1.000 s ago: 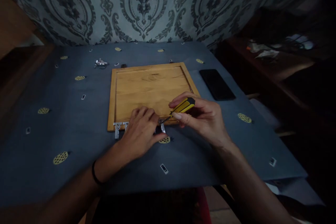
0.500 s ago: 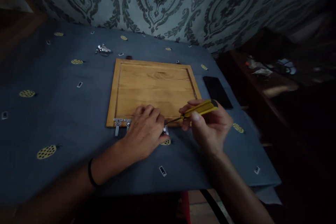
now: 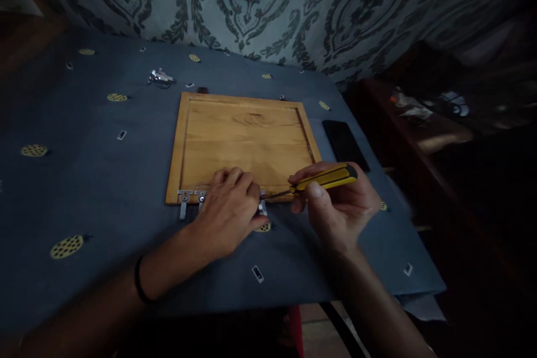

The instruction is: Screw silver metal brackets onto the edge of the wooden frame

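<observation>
A wooden panel (image 3: 247, 140) with a raised frame lies flat on the table. Along its near edge sit metal hinges: one hinge (image 3: 183, 204) at the left corner, another hinge (image 3: 201, 199) beside it, and a third hinge (image 3: 263, 208) farther right, partly covered. My left hand (image 3: 229, 212) rests over the near edge with bent fingers on the wood, its thumb and forefinger closed about the right hinge. In my right hand (image 3: 339, 204) is a yellow-and-black screwdriver (image 3: 323, 178), its shaft slanting left to that hinge. The tip's exact contact is hidden.
The table wears a blue cloth (image 3: 92, 179) with a pineapple print. A black phone (image 3: 346, 145) lies right of the panel. More metal hardware (image 3: 160, 77) is at the back left. Patterned fabric (image 3: 251, 0) hangs behind, and a dark shelf (image 3: 436, 134) with clutter stands at right.
The screwdriver's handle and my right hand have shifted slightly right, and the handle lies a little flatter. My left hand stays on the panel's edge. The view has moved slightly.
</observation>
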A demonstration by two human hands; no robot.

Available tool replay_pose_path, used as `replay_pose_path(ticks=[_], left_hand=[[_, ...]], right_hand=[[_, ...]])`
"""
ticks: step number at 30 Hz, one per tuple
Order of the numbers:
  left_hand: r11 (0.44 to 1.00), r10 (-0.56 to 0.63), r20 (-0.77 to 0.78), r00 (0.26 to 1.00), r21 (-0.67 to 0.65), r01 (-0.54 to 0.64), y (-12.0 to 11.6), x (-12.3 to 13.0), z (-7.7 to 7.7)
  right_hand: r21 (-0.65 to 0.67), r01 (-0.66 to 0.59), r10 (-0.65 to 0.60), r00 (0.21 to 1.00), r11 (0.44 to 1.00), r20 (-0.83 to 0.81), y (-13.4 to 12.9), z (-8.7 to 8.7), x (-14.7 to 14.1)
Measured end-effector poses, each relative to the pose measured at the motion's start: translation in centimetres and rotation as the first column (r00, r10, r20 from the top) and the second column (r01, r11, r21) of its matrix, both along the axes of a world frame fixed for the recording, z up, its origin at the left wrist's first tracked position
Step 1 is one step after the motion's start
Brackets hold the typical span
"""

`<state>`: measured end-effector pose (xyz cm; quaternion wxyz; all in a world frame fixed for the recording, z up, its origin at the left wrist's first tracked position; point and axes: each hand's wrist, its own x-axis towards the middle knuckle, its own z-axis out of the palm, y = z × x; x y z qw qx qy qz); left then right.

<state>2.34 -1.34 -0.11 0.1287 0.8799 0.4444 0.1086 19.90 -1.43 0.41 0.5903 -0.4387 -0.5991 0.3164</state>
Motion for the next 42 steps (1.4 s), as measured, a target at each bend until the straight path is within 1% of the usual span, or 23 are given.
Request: replay_pose_path(ticks=[5,12,14,18,20,23,25,28,31,34,36,37,39,42], left_hand=[[1.0,0.001,-0.018,1.0,0.0,-0.001,0.0,0.0,0.1],[0.999,0.002,-0.042,0.999,0.04,0.0,0.0,0.1,0.0],[0.999,-0.002,-0.053,0.999,0.033,0.003,0.0,0.1,0.0],[1.0,-0.006,-0.049,0.999,0.024,0.007,0.1,0.1,0.1],[1.0,-0.003,-0.043,0.999,0.03,0.005,0.1,0.0,0.0],[0.999,0.001,-0.049,0.999,0.042,0.001,0.0,0.0,-0.1],[0.999,-0.001,-0.047,0.999,0.05,0.004,0.0,0.0,-0.3],[0.999,0.002,-0.035,0.999,0.055,0.0,0.0,0.0,-0.4],[0.999,0.009,-0.037,0.999,0.048,-0.007,0.0,0.0,-0.4],[0.999,0.007,-0.034,0.999,0.047,-0.006,0.0,-0.1,-0.3],[0.999,0.007,-0.02,1.0,0.046,-0.006,0.0,-0.1,-0.3],[0.999,0.007,-0.012,1.0,0.047,-0.006,-0.1,-0.2,-0.3],[0.999,0.004,-0.005,1.0,0.053,-0.004,-0.1,-0.2,-0.4],[0.998,-0.003,-0.012,1.0,0.055,0.004,-0.1,-0.3,-0.4]], right_hand=[[-0.01,-0.046,0.045,0.998,0.999,-0.04,0.2,0.1,-0.1],[-0.049,-0.087,0.086,0.996,0.995,-0.026,0.1,0.3,-0.1],[-0.067,-0.127,0.126,0.992,0.99,-0.015,0.1,0.6,0.2],[-0.173,-0.248,0.26,0.964,0.953,0.05,0.3,1.3,1.2],[-0.167,-0.276,0.293,0.952,0.947,0.089,0.5,1.6,1.6],[-0.057,-0.246,0.252,0.956,0.968,0.149,0.9,1.7,1.4],[-0.018,-0.228,0.228,0.962,0.973,0.152,0.9,1.6,0.7],[-0.062,-0.205,0.211,0.968,0.977,0.137,0.4,1.3,-0.7],[-0.088,-0.102,0.113,0.984,0.991,0.136,-0.1,1.1,-1.5],[-0.077,0.022,-0.023,1.0,0.997,-0.015,0.0,0.8,-1.3],[-0.068,0.099,-0.106,0.987,0.993,-0.117,0.3,0.6,-0.8],[-0.063,0.122,-0.13,0.982,0.99,-0.138,0.5,0.6,-0.5],[-0.058,0.131,-0.137,0.981,0.99,-0.135,0.7,0.4,-0.1],[-0.055,0.077,-0.083,0.99,0.996,-0.114,0.7,0.4,0.1]])
